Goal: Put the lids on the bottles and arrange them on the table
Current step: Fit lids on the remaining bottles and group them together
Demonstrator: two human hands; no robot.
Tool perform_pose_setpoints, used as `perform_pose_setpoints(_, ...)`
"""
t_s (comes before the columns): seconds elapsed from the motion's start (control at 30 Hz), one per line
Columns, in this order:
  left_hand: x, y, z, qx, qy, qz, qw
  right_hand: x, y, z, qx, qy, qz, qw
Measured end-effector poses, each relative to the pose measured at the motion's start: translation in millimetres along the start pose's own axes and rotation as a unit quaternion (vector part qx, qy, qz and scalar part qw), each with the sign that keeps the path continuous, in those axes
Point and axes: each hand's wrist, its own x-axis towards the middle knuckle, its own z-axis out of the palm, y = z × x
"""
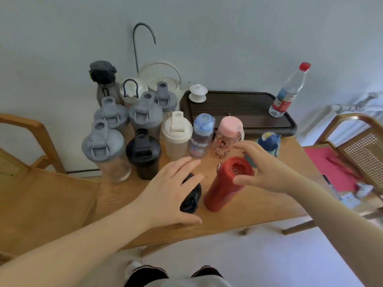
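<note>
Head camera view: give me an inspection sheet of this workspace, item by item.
Surface: wooden table, near edge bare.
Job's things: red bottle upright, top open; black lid lying beside it; capped shaker bottles grouped at left.
Clutter: dark tea tray, plastic water bottle, white kettle.
Grippers: left hand spread over the black lid; right hand at the red bottle's top, fingers open.
Cables: nothing seen.
Surroundings: wooden chairs on both sides, grey wall behind.
</note>
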Motion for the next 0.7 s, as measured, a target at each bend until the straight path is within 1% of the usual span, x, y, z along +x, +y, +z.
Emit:
perform_pose_setpoints(0.07, -3.3, 14.0, 2.1, 0.026, -0.011, -0.091, 0.995, -7.8, 8.0, 8.8, -0.007, 0.012, -0.035, 0.999)
perform_pose_setpoints(0.13, -3.5, 26.2, 3.0, 0.024, -0.023, -0.168, 0.985, -7.7, 13.1, 18.0, -0.010, 0.016, -0.060, 0.998)
perform_pose_setpoints(0.2, -0.3, 33.4, 1.9, -0.027, -0.058, -0.218, 0.974, -4.4, 12.8, 24.4, -0.002, 0.026, -0.064, 0.998)
perform_pose_setpoints(0.23, 1.1, 35.8, 1.4, -0.037, -0.074, -0.222, 0.972, -2.6, 12.0, 26.4, -0.001, 0.032, -0.062, 0.998)
perform_pose_setpoints(0.33, 10.2, 35.0, -2.3, -0.016, -0.063, -0.188, 0.980, 1.6, 11.0, 28.6, -0.007, 0.050, -0.053, 0.997)
perform_pose_setpoints(0.43, 26.0, 19.3, -4.2, 0.012, -0.110, -0.158, 0.981, 3.8, 10.6, 27.0, -0.012, 0.070, -0.039, 0.997)
perform_pose_setpoints(0.47, 32.0, 13.4, -5.2, 0.020, -0.110, -0.144, 0.983, 4.8, 10.4, 26.4, -0.010, 0.077, -0.033, 0.996)
perform_pose_setpoints(0.57, 46.3, -6.5, -4.1, 0.024, -0.092, -0.099, 0.991, 7.0, 11.0, 26.2, -0.011, 0.086, -0.020, 0.996)
perform_pose_setpoints(0.7, 67.1, -26.9, -2.9, 0.020, -0.069, -0.079, 0.994, 7.6, 10.7, 26.4, -0.018, 0.090, -0.016, 0.996)
